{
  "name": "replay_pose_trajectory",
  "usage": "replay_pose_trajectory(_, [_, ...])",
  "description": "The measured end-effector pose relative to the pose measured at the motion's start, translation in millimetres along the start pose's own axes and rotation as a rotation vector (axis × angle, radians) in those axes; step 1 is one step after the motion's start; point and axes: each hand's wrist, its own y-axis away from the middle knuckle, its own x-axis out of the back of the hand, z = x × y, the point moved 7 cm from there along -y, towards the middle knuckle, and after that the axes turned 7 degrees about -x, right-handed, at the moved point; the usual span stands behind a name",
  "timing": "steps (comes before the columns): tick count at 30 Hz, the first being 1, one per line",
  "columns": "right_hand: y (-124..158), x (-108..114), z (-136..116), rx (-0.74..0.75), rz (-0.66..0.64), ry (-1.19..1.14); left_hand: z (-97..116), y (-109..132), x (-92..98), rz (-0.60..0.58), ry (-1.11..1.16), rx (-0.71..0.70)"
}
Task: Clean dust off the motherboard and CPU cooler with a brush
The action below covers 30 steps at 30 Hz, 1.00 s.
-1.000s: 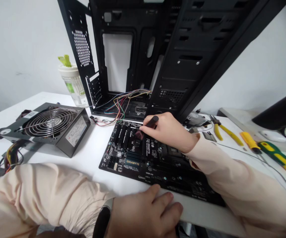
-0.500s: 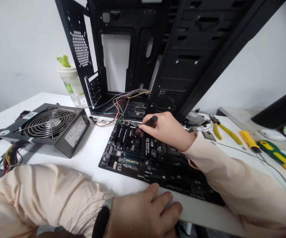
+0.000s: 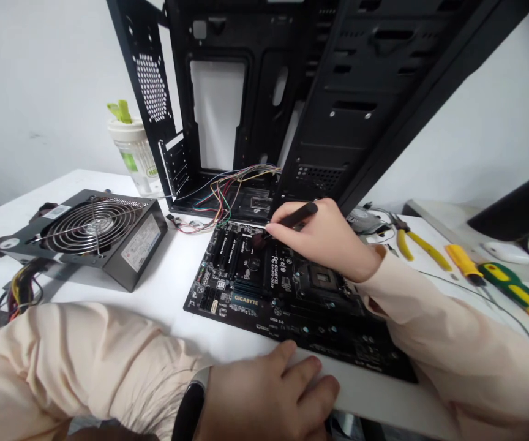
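Note:
A black motherboard (image 3: 287, 331) marked GIGABYTE lies flat on the white table. My right hand (image 3: 324, 236) is closed around the black handle of a small brush (image 3: 302, 214). The brush's dark, blurred bristle head sits over the upper part of the board. To the right of it, below my wrist, the CPU socket (image 3: 322, 278) shows in part. My left hand (image 3: 269, 389) lies at the board's near edge, fingers spread and holding nothing; the thumb side touches or nearly touches the board.
Behind the board stands an open black computer case (image 3: 269, 110), with thin coloured cables (image 3: 222, 199) trailing out. A power supply (image 3: 99, 236) and a lidded cup (image 3: 133, 156) are on the left. Pliers (image 3: 423, 248), an orange-handled screwdriver (image 3: 464, 263) and a green-and-yellow tool (image 3: 517, 291) lie right.
My right hand has shifted slightly right, and the brush handle leans further right, showing more of its length. More of the CPU socket is visible. My left hand stays in place.

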Motion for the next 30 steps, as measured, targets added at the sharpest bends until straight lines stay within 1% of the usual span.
replay_pose_trajectory(3, [1,-9,-2,-0.017,-0.119,-0.018,-1,0,1.5,0.011,-0.002,0.015])
replay_pose_trajectory(5, [1,-15,1,-0.032,-0.154,0.028,-2,-1,2.5,0.017,-0.002,0.022])
replay_pose_trajectory(9, [0,-19,9,-0.043,-0.126,0.142,-3,-1,4.8,0.054,-0.009,0.052])
replay_pose_trajectory(11, [0,-19,8,-0.005,-0.114,0.196,-4,-2,6.3,0.081,-0.012,0.084])
replay_pose_trajectory(14, [2,-17,3,0.062,-0.076,0.273,-5,-2,5.4,0.079,0.008,0.105])
replay_pose_trajectory(16, [2,-12,1,0.064,-0.049,0.234,-5,-2,4.9,0.073,0.009,0.102])
replay_pose_trajectory(21, [3,5,-4,0.013,0.023,0.008,-3,0,2.8,0.051,-0.018,0.044])
replay_pose_trajectory(23, [2,5,-4,-0.023,-0.011,-0.043,-3,0,2.5,0.046,-0.018,0.043])
replay_pose_trajectory(27, [2,-9,-2,-0.044,-0.166,-0.052,-6,-1,6.8,0.084,-0.019,0.113])
replay_pose_trajectory(28, [2,-11,1,-0.055,-0.180,-0.023,-7,-2,7.8,0.091,-0.019,0.117])
replay_pose_trajectory(30, [0,-13,6,-0.075,-0.157,0.068,-7,-4,9.3,0.102,-0.018,0.114])
